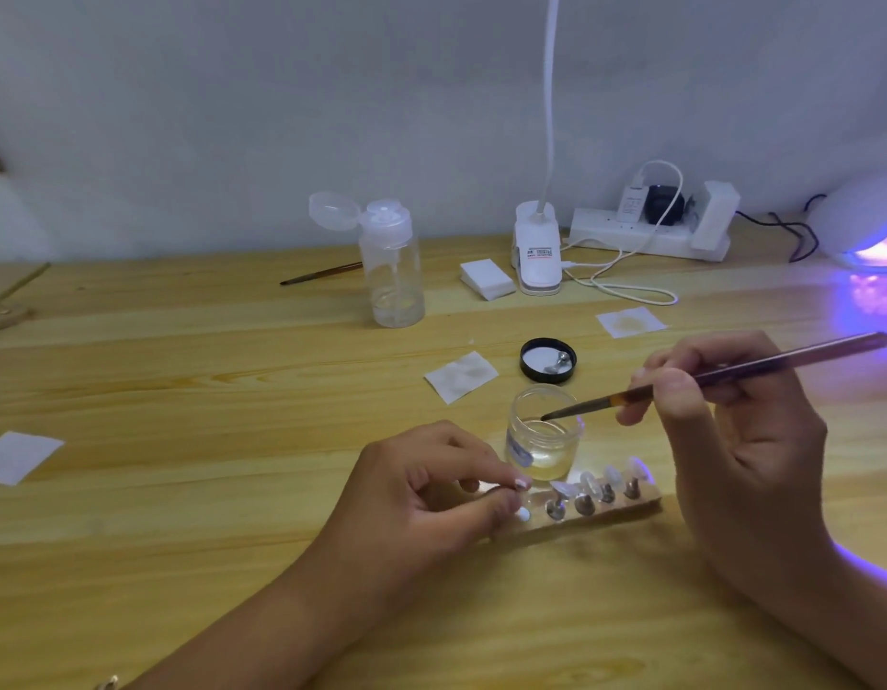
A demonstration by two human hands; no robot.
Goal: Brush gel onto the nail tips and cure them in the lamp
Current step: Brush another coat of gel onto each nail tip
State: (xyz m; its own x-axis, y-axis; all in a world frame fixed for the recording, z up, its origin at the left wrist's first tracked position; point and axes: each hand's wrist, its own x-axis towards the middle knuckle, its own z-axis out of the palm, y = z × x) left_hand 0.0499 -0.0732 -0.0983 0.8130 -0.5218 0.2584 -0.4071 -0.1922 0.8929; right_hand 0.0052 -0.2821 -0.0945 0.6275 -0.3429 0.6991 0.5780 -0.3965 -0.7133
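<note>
- The right hand [730, 430] is gripping a brush [720, 378], its tip dipping into the gel jar [543, 435].
- The left hand [431, 495] is pinching the nail-tip holder [596, 507].

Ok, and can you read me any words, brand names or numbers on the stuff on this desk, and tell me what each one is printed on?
No text here can be read.
clip lamp base label: dark lines and one red line of print, too blurred to read.
white charger: small dark print, too small to read.
gel jar label: bluish and blurred, unreadable.
</note>
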